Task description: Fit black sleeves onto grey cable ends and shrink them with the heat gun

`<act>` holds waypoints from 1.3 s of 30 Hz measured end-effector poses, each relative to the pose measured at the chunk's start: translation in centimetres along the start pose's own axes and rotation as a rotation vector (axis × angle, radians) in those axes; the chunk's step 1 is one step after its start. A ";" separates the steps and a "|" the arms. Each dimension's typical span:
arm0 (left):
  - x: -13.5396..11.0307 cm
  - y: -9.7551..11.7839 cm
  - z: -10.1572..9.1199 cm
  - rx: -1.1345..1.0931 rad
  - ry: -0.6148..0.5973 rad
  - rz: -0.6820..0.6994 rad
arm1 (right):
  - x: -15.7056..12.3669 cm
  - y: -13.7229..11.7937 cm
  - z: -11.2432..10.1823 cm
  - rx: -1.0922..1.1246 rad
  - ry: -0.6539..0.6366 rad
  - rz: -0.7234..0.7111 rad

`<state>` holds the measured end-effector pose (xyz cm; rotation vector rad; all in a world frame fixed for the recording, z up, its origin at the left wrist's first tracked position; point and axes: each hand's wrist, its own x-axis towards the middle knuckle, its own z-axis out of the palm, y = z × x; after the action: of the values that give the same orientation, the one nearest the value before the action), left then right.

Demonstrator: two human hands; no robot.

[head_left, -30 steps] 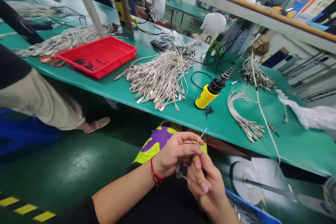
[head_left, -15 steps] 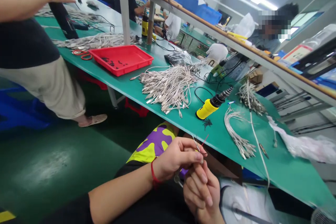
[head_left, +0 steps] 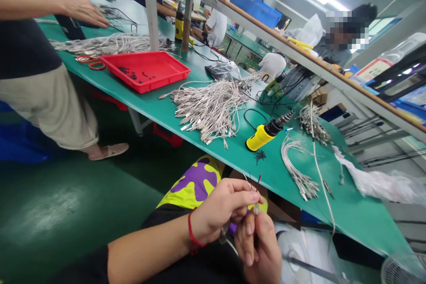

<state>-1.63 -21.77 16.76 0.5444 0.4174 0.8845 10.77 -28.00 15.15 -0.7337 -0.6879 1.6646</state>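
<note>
My left hand (head_left: 221, 208), with a red string round the wrist, pinches the end of a thin silver cable (head_left: 255, 206) whose fine red and pale wire ends stick up above my fingertips. My right hand (head_left: 261, 244) is closed just below it, fingers wrapped round the same cable's lower part. Both hands are over my lap, in front of the green bench's (head_left: 149, 106) near edge. A yellow-handled heat tool (head_left: 264, 133) lies on the bench above them, beside a small bundle of cables (head_left: 296, 168).
A big heap of silver cables (head_left: 209, 106) lies mid-bench, a red tray (head_left: 144, 71) with small black bits and orange scissors (head_left: 88, 62) farther left. Another person (head_left: 43, 75) stands at the left, a hand (head_left: 84, 11) on the bench. A clear plastic bag (head_left: 379, 182) lies right.
The view has swung upward and left, so more of the bench and the standing person shows. My hands keep pinching the cable, my right hand dropping lower in the picture.
</note>
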 end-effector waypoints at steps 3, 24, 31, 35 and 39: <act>0.5 0.4 -0.6 0.009 -0.002 -0.015 | 0.3 -0.4 -0.5 -0.020 0.027 0.031; 2.4 3.0 -2.3 0.188 0.030 0.150 | 5.1 2.2 -3.9 0.631 -0.813 0.335; 0.9 3.6 -2.0 0.402 0.177 0.150 | 5.1 4.0 -4.8 0.785 -0.822 0.358; 0.1 4.2 -1.2 0.643 0.197 0.206 | 4.8 3.7 -4.8 0.676 -0.691 0.371; 0.3 4.6 -1.3 0.642 0.174 0.210 | 4.9 3.5 -4.1 0.747 -0.697 0.328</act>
<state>-4.99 -18.85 18.44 1.1197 0.8250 1.0004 10.95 -23.63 9.34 0.3094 -0.3514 2.2983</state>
